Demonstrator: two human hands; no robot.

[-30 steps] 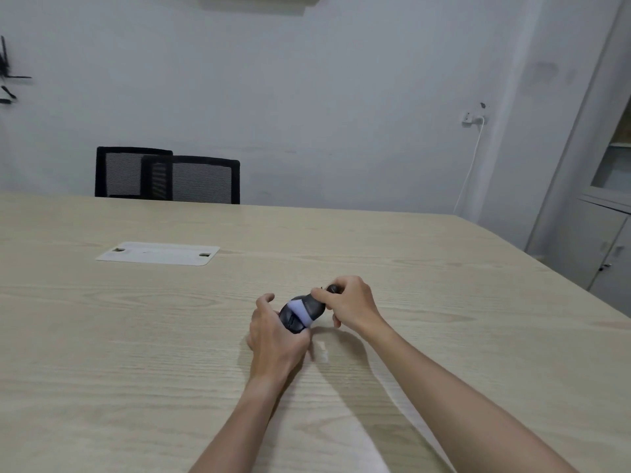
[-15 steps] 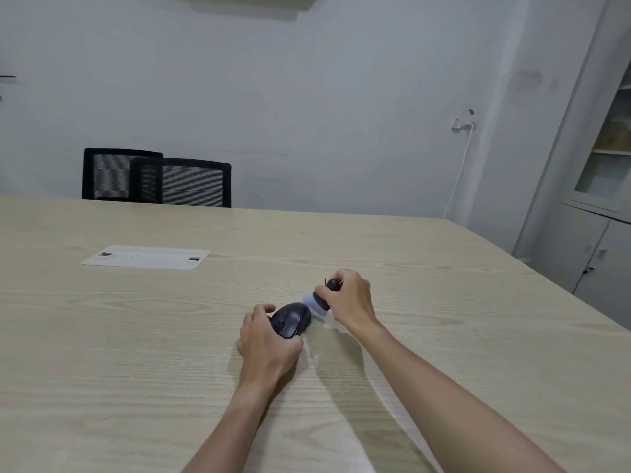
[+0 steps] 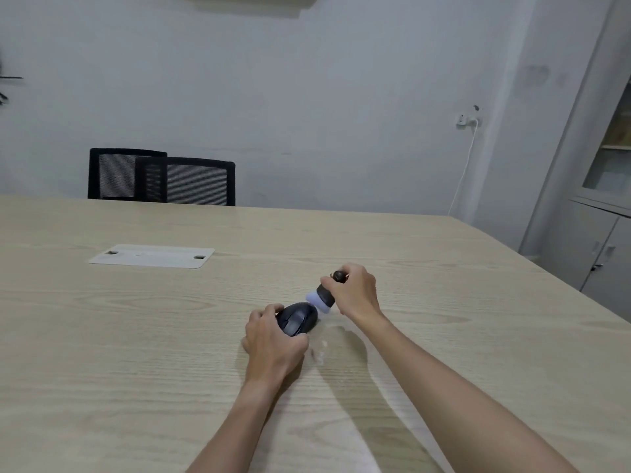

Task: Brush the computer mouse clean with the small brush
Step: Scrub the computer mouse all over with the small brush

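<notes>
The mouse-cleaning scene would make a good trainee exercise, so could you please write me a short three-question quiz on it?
1. True or false: the left hand holds the computer mouse on the table.
2. Which hand grips the small brush? A) left B) right C) neither
3. Fill in: the brush's pale bristles point toward the ____.

Key: 1 true; 2 B, the right hand; 3 mouse.

Matt black plastic mouse [image 3: 297, 318] on pale wood-grain table [image 3: 136, 336].
</notes>
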